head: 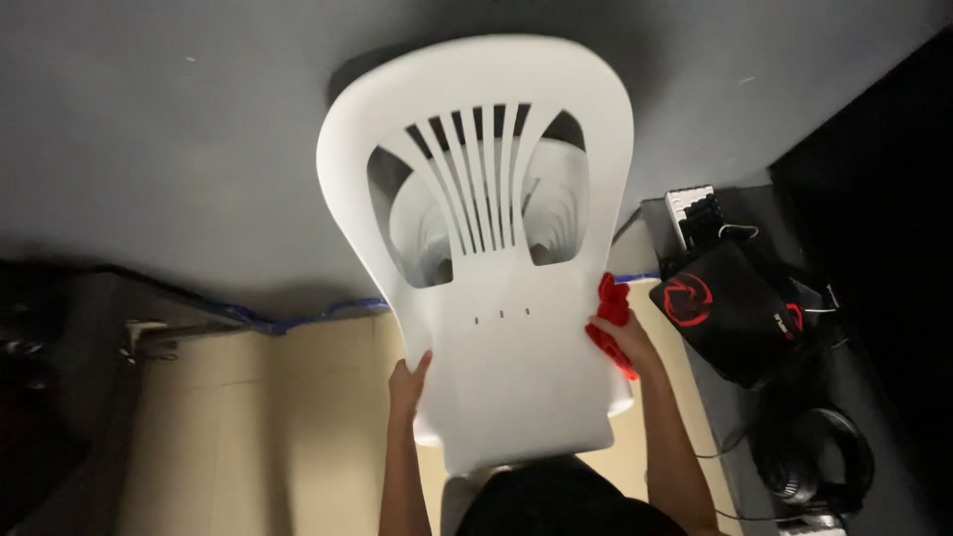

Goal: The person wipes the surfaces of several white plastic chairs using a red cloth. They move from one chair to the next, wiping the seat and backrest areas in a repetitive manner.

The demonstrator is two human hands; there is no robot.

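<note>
You hold a white moulded plastic chair [496, 268] with a slatted fan-shaped back up in front of you, against the dark grey wall [149, 129]. Your left hand [407, 385] grips its left edge, fingers wrapped around the rim. Your right hand [623, 339] presses a red cloth [611, 316] against the chair's right edge, fingers closed on it. A black bag with a red emblem [725, 308] sits to the right.

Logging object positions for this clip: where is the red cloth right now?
In the head view, the red cloth is right of centre, under the person's right hand against the right edge of the white plastic chair, just left of the black bag.
</note>
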